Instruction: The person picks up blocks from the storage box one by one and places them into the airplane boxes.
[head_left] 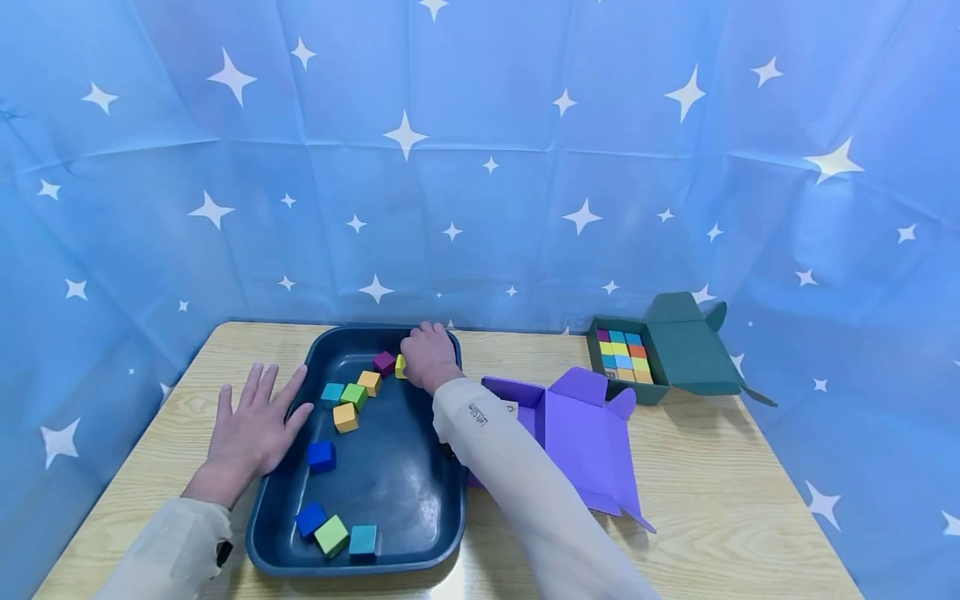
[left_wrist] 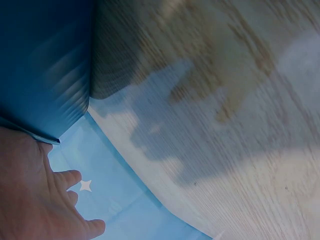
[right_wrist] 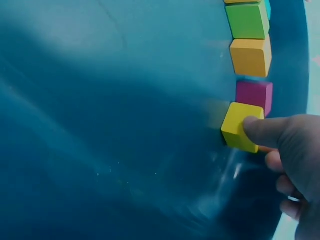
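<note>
We note R hand [head_left: 431, 357] nearer, pinching yel. cube [right_wrist: 236, 131], purple cube [right_wrist: 254, 96] adj.; L hand [head_left: 255, 429] splayed @ tray [head_left: 397, 483] edge.

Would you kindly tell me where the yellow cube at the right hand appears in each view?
Head: the yellow cube is left of and below centre, partly hidden by the right hand.
Left wrist: not in the picture.
Right wrist: right of centre, near mid-height.
Shared landmark: the tray, in all three views; the left wrist view shows its outside at upper left.
</note>
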